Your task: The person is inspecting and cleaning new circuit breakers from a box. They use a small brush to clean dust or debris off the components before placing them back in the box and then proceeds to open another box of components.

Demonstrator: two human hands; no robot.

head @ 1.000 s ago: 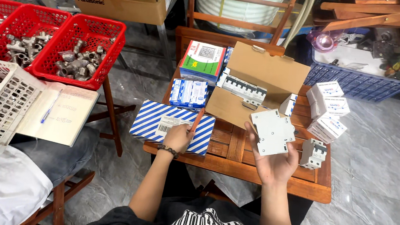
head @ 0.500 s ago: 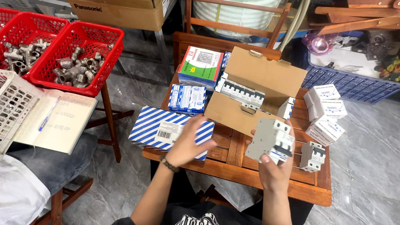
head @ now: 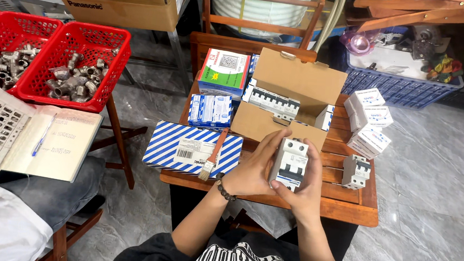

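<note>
Wooden table [head: 348, 208]; white circuit breaker [head: 289, 163] clasped between left hand [head: 254, 169], right hand [head: 304, 190]

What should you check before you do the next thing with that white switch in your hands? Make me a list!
1. Both hands on the white breaker: ok, the left hand cups its side and the right hand supports it from below.
2. Breaker held above the wooden table, not past its edge: ok.
3. Open cardboard box within reach and open: ok, flap up, a row of breakers inside.
4. Free slot in that row: cannot tell.
5. Paintbrush out of the way: ok, it lies on the blue striped box, beside the left hand.
6. Spare breaker standing steady on the table: ok.
</note>
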